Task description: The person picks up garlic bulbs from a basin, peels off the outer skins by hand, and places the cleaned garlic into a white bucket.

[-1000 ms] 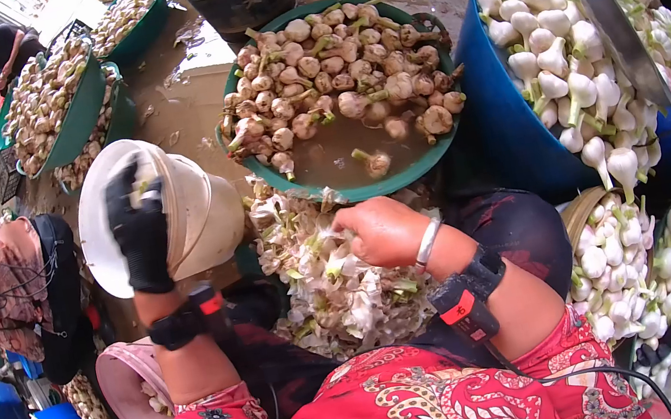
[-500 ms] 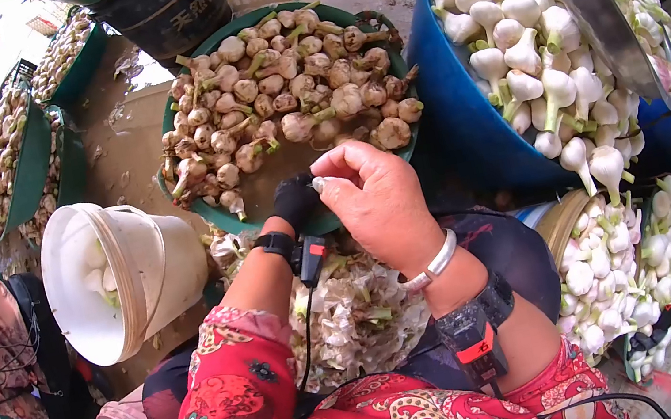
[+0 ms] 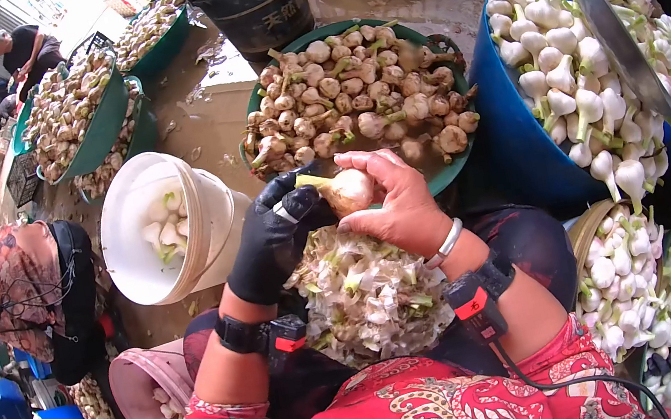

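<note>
A garlic bulb (image 3: 353,191) with a short green stem is held between my two hands, in front of the near rim of a wide green tub (image 3: 449,179). My left hand (image 3: 269,239), in a black glove with a pale band at one finger, is closed round the stem end. On the bulb's right side rest the bent fingers and thumb of my bare right hand (image 3: 407,210). Brownish unpeeled garlic bulbs (image 3: 332,89) fill much of the tub. Below my hands lies a heap of papery garlic skins (image 3: 370,302).
On the left, a tilted white bucket (image 3: 221,221) holds several peeled bulbs; a pink bucket (image 3: 137,379) stands nearer. A blue tub (image 3: 509,125) of white garlic, with a metal basin (image 3: 617,25) leaning in it, is at right. Another person (image 3: 24,273) sits at left.
A garlic bulb is now in my hands, where none showed before. My left hand has come up from behind the right one. The view has shifted, so the tubs appear farther right and lower.
</note>
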Demonstrator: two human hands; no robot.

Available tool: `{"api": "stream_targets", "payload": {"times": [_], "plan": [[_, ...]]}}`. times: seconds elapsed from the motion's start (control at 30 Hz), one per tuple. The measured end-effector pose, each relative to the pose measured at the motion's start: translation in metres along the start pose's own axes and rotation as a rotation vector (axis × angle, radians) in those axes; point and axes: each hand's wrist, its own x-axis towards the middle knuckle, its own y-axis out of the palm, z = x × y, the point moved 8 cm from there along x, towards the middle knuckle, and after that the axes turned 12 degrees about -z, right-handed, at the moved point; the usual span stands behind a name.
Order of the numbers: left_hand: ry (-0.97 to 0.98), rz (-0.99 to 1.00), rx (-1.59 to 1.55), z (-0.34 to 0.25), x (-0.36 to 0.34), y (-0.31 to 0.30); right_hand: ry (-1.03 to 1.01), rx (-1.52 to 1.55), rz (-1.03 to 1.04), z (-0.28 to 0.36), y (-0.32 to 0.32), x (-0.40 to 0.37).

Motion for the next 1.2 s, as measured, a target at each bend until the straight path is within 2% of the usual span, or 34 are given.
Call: {"api": "stream_targets", "payload": {"times": [0.03, 0.07, 0.1, 0.17, 0.2, 0.3, 0.33, 0.47, 0.53, 0.6, 0.67, 0.73, 0.83, 0.87, 0.93, 0.97, 1.07, 1.17, 1.2], "plan": [[0.001, -0.002, -0.006, 0.005, 0.000, -0.003, -0.143, -0.181, -0.040, 0.010, -0.001, -0.002], [0.027, -0.020, 0.034, 0.009, 0.002, -0.006, -0.204, -0.262, -0.049, 0.013, 0.000, -0.003], [0.050, -0.036, 0.074, 0.012, 0.003, -0.008, -0.200, -0.269, -0.048, 0.010, 0.001, -0.003], [0.035, -0.056, 0.081, 0.014, 0.006, -0.011, -0.368, -0.294, -0.094, 0.017, 0.000, -0.005], [0.027, -0.063, 0.089, 0.015, 0.008, -0.013, -0.253, -0.171, -0.091, 0.008, 0.000, -0.004], [0.019, -0.071, 0.067, 0.012, 0.008, -0.008, -0.128, -0.028, -0.088, -0.009, -0.002, -0.001], [0.024, -0.071, 0.084, 0.011, 0.008, -0.007, 0.014, 0.072, -0.033, -0.019, 0.001, -0.001], [0.088, -0.065, 0.168, 0.010, 0.011, -0.015, 0.095, 0.204, 0.025, -0.019, 0.005, -0.004], [0.093, -0.081, 0.166, 0.010, 0.011, -0.017, 0.273, 0.529, 0.042, -0.030, 0.012, -0.005], [0.098, -0.099, 0.164, 0.008, 0.009, -0.017, 0.278, 0.539, 0.017, -0.027, 0.009, -0.004], [0.239, 0.035, 0.324, -0.007, 0.002, -0.005, 0.284, 0.552, -0.010, -0.028, 0.008, -0.003], [0.169, 0.010, 0.249, 0.001, 0.006, -0.002, -0.037, 0.239, -0.032, -0.014, 0.003, 0.000], [0.070, -0.036, 0.158, 0.013, 0.013, -0.007, -0.111, 0.155, -0.056, -0.006, 0.001, -0.001], [0.041, -0.055, 0.148, 0.017, 0.014, -0.010, -0.108, 0.153, -0.057, -0.008, 0.000, -0.001], [0.041, 0.017, 0.113, 0.012, 0.007, -0.003, 0.292, 0.572, -0.036, -0.035, 0.003, -0.001], [0.042, 0.083, 0.082, 0.010, 0.003, 0.002, 0.291, 0.572, -0.040, -0.035, 0.002, -0.001], [0.083, 0.038, 0.130, 0.010, 0.005, -0.002, 0.313, 0.624, -0.069, -0.036, 0.005, 0.000], [0.061, -0.040, 0.095, 0.013, 0.005, -0.005, 0.234, 0.516, -0.063, -0.039, 0.006, 0.001], [0.036, -0.069, 0.079, 0.015, 0.006, -0.006, 0.108, 0.372, -0.073, -0.035, 0.005, 0.003]]}}
